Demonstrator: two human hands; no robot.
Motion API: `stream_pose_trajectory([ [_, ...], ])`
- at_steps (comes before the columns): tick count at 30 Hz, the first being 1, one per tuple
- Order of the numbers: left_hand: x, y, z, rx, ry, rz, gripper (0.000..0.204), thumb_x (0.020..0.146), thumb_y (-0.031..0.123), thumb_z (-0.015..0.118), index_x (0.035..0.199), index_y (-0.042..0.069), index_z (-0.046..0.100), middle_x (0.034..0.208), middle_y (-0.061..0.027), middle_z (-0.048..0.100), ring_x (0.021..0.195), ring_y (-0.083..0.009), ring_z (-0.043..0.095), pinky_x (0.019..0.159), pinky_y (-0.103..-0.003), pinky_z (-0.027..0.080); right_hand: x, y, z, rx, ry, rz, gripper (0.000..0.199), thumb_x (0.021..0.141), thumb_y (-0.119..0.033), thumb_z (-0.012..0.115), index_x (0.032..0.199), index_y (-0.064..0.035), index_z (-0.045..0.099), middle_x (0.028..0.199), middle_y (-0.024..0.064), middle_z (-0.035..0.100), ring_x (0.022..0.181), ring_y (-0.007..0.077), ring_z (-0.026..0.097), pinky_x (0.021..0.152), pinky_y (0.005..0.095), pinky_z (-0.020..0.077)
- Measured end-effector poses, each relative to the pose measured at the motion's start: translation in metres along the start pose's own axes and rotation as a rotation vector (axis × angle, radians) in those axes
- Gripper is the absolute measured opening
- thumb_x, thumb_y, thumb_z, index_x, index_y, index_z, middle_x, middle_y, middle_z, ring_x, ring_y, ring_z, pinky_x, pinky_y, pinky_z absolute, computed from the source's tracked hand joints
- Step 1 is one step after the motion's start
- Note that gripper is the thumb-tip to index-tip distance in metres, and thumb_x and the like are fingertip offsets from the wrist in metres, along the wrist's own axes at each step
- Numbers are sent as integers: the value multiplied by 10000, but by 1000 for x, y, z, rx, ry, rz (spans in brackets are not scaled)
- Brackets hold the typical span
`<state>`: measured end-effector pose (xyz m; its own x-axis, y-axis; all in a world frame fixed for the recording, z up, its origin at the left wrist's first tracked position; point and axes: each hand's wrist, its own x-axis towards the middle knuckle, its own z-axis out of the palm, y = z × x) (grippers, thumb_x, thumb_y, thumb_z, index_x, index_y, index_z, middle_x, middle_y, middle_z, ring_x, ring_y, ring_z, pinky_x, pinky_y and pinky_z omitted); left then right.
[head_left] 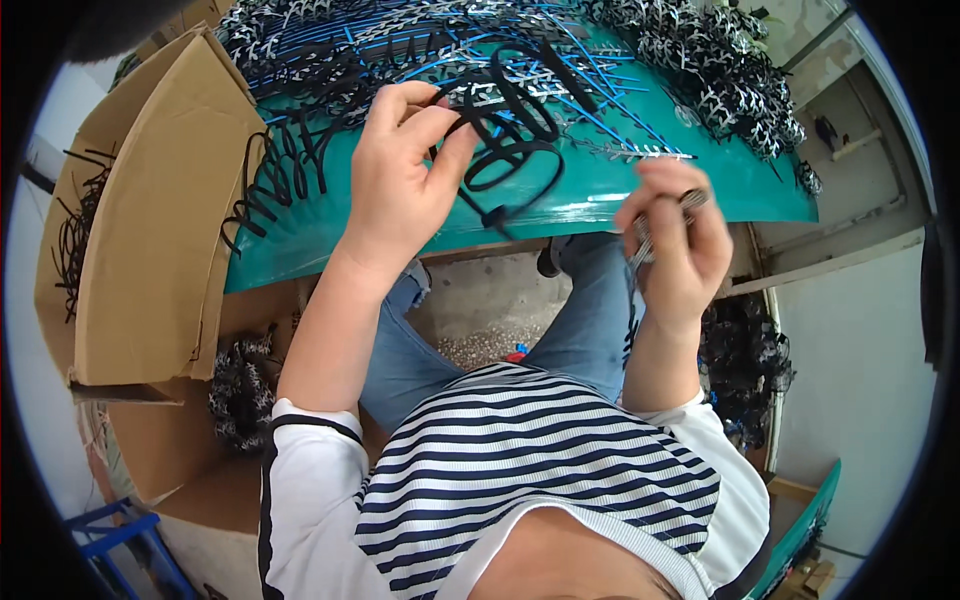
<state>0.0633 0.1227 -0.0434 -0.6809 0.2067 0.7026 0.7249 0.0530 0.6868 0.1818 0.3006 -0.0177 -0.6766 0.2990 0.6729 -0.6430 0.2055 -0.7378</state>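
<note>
Because the view looks straight down past a striped shirt (530, 430), the green counter (590, 208) stretches across the top, from ten o'clock to two. Next in size is a tall cardboard box (160, 200), between nine and ten o'clock. A heap of black-and-white leafy strips (710, 80) lies at the counter's far side, between one and two o'clock. Blue sticks (400, 68) lie among more strips at twelve. The left hand (405, 170) is at eleven o'clock, its grip pinched on black loops (515, 150), which hang over the counter near twelve. The right hand (675, 225) is at two o'clock, beyond the counter's near edge, its fingers curled in a grip around a small silvery-grey thing (643, 240) too blurred to name. A row of black coils (285, 165) sits at ten o'clock, between box and left hand.
</note>
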Motion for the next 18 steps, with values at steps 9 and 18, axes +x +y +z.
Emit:
stream_pose_trajectory([
  [9, -5, 28, 19, 520, 9, 426, 161, 597, 161, 685, 703, 85, 590, 764, -36, 466, 642, -213, 449, 511, -299, 391, 2, 12, 23, -333, -467, 27, 121, 759, 55, 493, 852, 56, 571, 1008, 145, 520, 596, 109, 561, 472, 178, 422],
  [18, 19, 8, 2, 502, -189, 467, 108, 614, 97, 665, 686, 68, 590, 829, -38, 519, 730, -185, 504, 537, -279, 411, 4, 14, -44, 256, -239, 465, 117, 796, -49, 507, 867, 29, 558, 944, 135, 540, 485, 109, 500, 397, 192, 358],
])
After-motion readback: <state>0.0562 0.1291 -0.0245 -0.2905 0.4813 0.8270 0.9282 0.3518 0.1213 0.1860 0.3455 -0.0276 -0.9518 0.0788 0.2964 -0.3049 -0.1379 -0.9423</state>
